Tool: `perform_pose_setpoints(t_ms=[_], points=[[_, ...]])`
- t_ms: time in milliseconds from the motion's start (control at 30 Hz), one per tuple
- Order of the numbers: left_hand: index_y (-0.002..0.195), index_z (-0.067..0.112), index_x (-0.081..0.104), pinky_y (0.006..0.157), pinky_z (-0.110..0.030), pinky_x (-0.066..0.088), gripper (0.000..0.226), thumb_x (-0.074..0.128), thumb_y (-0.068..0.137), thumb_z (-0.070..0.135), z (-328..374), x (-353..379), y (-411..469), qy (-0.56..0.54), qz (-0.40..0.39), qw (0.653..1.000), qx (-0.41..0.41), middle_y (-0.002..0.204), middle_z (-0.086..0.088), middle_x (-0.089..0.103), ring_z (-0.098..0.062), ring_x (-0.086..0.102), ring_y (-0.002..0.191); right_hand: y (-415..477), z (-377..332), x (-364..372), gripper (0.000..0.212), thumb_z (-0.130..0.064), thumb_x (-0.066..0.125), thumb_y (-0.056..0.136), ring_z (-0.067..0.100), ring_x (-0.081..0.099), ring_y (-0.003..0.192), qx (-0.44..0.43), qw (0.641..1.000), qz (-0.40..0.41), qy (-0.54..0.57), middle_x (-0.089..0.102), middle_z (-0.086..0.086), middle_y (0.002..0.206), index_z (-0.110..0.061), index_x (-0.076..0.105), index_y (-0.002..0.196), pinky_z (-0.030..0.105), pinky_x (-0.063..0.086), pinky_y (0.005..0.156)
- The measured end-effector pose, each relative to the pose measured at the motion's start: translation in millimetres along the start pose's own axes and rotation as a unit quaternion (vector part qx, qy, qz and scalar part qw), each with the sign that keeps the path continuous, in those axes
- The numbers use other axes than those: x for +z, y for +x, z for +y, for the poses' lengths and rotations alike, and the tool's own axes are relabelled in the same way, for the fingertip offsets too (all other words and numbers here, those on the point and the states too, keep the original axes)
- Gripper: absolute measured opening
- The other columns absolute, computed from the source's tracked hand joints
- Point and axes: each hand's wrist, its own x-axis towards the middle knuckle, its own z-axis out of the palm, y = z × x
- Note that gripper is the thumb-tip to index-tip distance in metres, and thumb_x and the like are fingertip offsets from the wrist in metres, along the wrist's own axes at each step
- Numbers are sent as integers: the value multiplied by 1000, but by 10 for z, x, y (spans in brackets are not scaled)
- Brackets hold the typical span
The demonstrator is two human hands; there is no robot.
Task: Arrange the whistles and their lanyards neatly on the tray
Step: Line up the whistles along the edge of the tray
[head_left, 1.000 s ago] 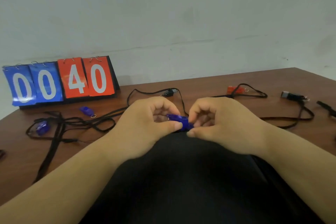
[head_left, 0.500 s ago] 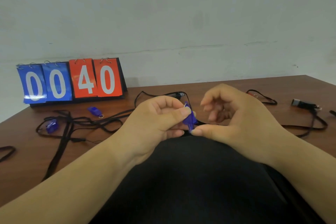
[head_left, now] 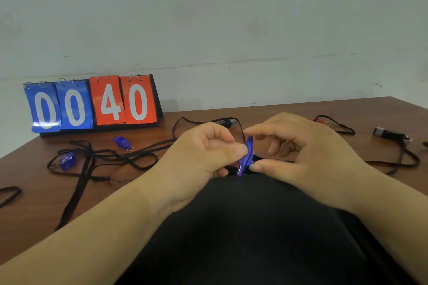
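Note:
A blue whistle [head_left: 246,157] stands on end above the far rim of a black tray [head_left: 254,227]. My left hand [head_left: 203,159] pinches it between thumb and fingers. My right hand [head_left: 301,152] touches its lower end with the thumb, while the forefinger reaches over its top and the other fingers curl loosely. Two more blue whistles [head_left: 122,142] [head_left: 67,161] lie at the left among tangled black lanyards [head_left: 111,157]. A red whistle [head_left: 320,120] lies behind my right hand with another black lanyard [head_left: 393,162].
A flip scoreboard [head_left: 92,104] reading 0040 stands at the back left against the wall. A black and silver clip [head_left: 389,133] lies at the far right of the brown table [head_left: 34,203]. A lanyard loop [head_left: 9,194] sits at the left edge.
The blue whistle has turned from lying flat between both hands to standing upright. My right fingers have opened out around it. The view has tilted up a little.

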Motion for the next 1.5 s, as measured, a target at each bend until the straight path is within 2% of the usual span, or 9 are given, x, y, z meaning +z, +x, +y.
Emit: perform_pose_setpoints(t_ms=[133,267,567,700,800,1100,1267,1400,1500], points=[[103,19,63,73,-33,52,21,77,87,22,-10,-8,1,57,0,998,8,97,-2,81,-15,74,85,9,-7,0,34,-49,75,74,6,60,96,3,1000,-23,-6,63,-20,105,-50,68,107,16,49,78],[103,23,63,68,-28,53,21,77,88,23,-9,-3,-14,83,-6,996,8,98,4,80,-4,72,77,18,-1,-12,21,-48,75,73,8,64,90,6,1000,2,2,66,-17,98,-41,71,92,23,53,76],[101,21,62,82,-30,61,18,76,89,20,41,-13,-50,105,-12,994,25,98,9,81,-8,74,101,17,2,-61,19,-34,79,78,11,69,87,-1,1000,-9,20,72,-15,91,-41,77,96,25,57,73],[100,25,61,68,-22,61,17,74,90,28,54,-17,-59,155,-7,987,52,92,10,80,-3,73,93,15,-11,-82,24,-34,80,78,7,69,88,7,1000,-24,17,72,-17,93,-42,77,101,22,56,75],[99,28,60,65,-17,58,16,73,91,31,49,-6,-66,198,-1,977,77,90,17,79,2,72,89,13,-2,-63,18,-39,80,75,8,70,85,25,999,-21,30,73,-16,91,-42,76,93,30,59,75],[96,26,71,78,-21,61,26,87,76,22,13,-43,-33,208,-17,975,79,92,12,78,-5,75,86,33,-57,-105,11,-40,83,71,6,70,75,103,994,-40,21,75,-15,80,-35,75,76,38,60,75],[104,31,72,92,-31,60,32,79,85,7,-122,26,37,281,-100,954,13,101,12,76,0,72,94,64,-2,-90,11,-44,80,78,-2,67,76,158,973,-155,-70,71,-22,79,-34,75,76,26,58,74],[108,40,69,90,-21,56,30,75,91,17,-220,109,92,375,-121,919,31,105,18,70,6,66,96,63,26,-37,12,-45,78,82,-2,66,82,187,939,-266,-116,71,-18,85,-34,76,80,26,57,82],[113,44,67,92,-19,50,28,71,95,23,-241,160,83,417,-107,901,61,111,22,67,5,61,102,61,48,-30,13,-46,79,82,2,67,83,200,929,-281,-137,72,-16,86,-33,77,83,29,57,84]])
